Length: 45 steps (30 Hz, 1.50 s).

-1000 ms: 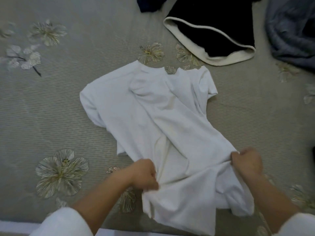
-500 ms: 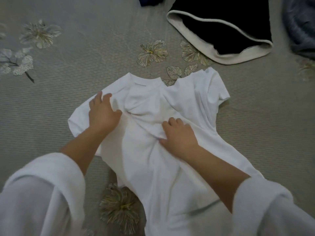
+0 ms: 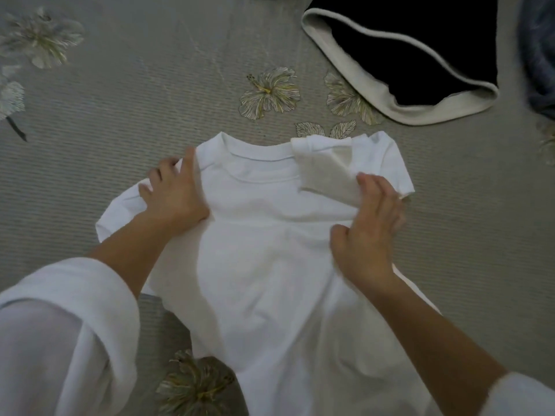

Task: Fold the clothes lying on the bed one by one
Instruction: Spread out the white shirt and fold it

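Note:
A white T-shirt [image 3: 270, 250] lies on the bed with its collar [image 3: 255, 154] pointing away from me and its hem running out of view at the bottom. My left hand [image 3: 174, 193] rests flat on the shirt's left shoulder with fingers spread. My right hand [image 3: 369, 226] lies on the right side of the chest, its straight fingers touching a turned-over flap of fabric [image 3: 327, 172] at the right shoulder. The right sleeve [image 3: 393, 166] sticks out beyond that flap. Both my forearms come out of white sleeves.
A black garment with a cream border [image 3: 420, 61] lies at the back right, a little beyond the shirt. A grey-blue garment [image 3: 540, 55] shows at the right edge. The bedspread [image 3: 120, 115] is grey with embroidered flowers.
My hands left the hem, went to the chest and then slid apart to the two shoulders. The shirt's upper part now lies flatter, and the collar is spread out.

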### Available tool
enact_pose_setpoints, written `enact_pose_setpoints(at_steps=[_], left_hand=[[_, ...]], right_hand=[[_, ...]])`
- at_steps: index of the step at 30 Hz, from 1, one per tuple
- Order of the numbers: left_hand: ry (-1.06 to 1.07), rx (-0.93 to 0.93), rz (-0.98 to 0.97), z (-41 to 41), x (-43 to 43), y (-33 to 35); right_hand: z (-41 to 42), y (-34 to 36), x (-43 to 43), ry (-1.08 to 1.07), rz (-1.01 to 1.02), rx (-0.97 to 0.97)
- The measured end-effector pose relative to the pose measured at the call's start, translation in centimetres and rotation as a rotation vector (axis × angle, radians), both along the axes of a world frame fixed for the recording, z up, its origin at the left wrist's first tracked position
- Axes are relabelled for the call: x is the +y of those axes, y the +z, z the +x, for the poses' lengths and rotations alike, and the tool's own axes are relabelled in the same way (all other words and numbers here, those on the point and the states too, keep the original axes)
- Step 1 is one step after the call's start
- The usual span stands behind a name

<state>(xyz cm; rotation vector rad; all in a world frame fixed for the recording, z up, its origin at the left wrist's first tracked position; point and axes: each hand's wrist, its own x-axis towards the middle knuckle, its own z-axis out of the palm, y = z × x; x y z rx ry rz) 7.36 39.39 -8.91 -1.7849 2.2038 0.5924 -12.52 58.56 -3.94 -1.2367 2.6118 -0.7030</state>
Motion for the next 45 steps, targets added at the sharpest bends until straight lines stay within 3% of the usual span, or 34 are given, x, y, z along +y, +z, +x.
enact_pose_setpoints(at_steps=[3, 7, 11, 14, 17, 20, 22, 26, 34, 37, 41, 43, 45], left_hand=[[0.03, -0.023, -0.014, 0.5, -0.2, 0.7], [0.132, 0.355, 0.106, 1.8, 1.2, 2.9], [0.227, 0.587, 0.214, 3.0, 2.9, 5.3], [0.186, 0.672, 0.195, 3.8, 4.7, 7.6], [0.149, 0.702, 0.188, 5.0, 7.0, 10.4], [0.033, 0.541, 0.215, 6.0, 8.7, 13.0], [0.038, 0.499, 0.204, 5.8, 9.3, 15.9], [0.072, 0.658, 0.077, 4.1, 9.5, 23.7], [0.064, 0.921, -0.364, 1.1, 11.5, 43.5], [0.011, 0.941, -0.514, 0.8, 12.6, 49.3], [-0.105, 1.002, -0.571, 1.3, 13.3, 55.8], [-0.152, 0.961, -0.55, 2.0, 13.7, 57.7], [-0.208, 0.753, -0.534, 2.7, 14.0, 58.3]], right_hand=[[1.2, -0.1, -3.2, 0.092, 0.012, 0.005], [-2.3, 0.6, -5.9, -0.12, 0.024, -0.341], [-5.3, 1.8, -5.9, 0.053, 0.139, -0.341], [-5.0, 2.1, -3.5, -0.101, -0.034, -0.498], [-4.5, 3.8, 0.8, -0.322, -0.21, -0.75], [-4.8, 6.8, 4.3, -0.341, -0.148, -0.801], [-5.1, 9.9, 5.5, -0.304, -0.127, -0.785], [-6.9, 17.9, 5.4, -0.218, -0.196, -0.706], [-11.2, 37.1, 7.0, -0.011, -0.453, -0.288], [-11.5, 42.6, 8.2, 0.001, -0.593, -0.194], [-11.6, 47.3, 10.4, -0.039, -0.779, -0.021], [-11.5, 48.4, 11.6, -0.039, -0.804, -0.008], [-11.4, 48.9, 12.7, 0.0, -0.755, 0.008]])
